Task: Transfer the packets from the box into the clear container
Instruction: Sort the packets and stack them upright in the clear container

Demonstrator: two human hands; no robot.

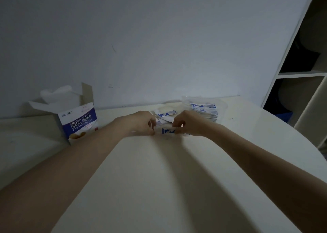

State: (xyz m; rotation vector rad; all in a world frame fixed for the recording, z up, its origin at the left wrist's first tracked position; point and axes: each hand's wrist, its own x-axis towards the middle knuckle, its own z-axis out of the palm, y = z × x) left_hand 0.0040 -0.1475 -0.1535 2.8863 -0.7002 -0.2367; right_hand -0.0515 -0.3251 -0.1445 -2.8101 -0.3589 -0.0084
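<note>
My left hand (pixel 141 123) and my right hand (pixel 187 124) meet at the middle of the table, both pinched on the ends of a small stack of white-and-blue packets (pixel 167 131). Just behind the hands, several loose packets (pixel 165 115) lie in a heap on the table. The clear container (pixel 222 103) stands to the right of them against the wall, with a pile of packets (pixel 205 111) inside. The blue-and-white box (pixel 79 121) stands upright at the left with its flaps open; its inside is hidden.
The white table (pixel 159 170) curves away at its right edge. A plain wall rises behind it. A white shelf unit (pixel 300 75) with dark items stands at the far right. White paper or tissue (pixel 56 92) sticks up behind the box.
</note>
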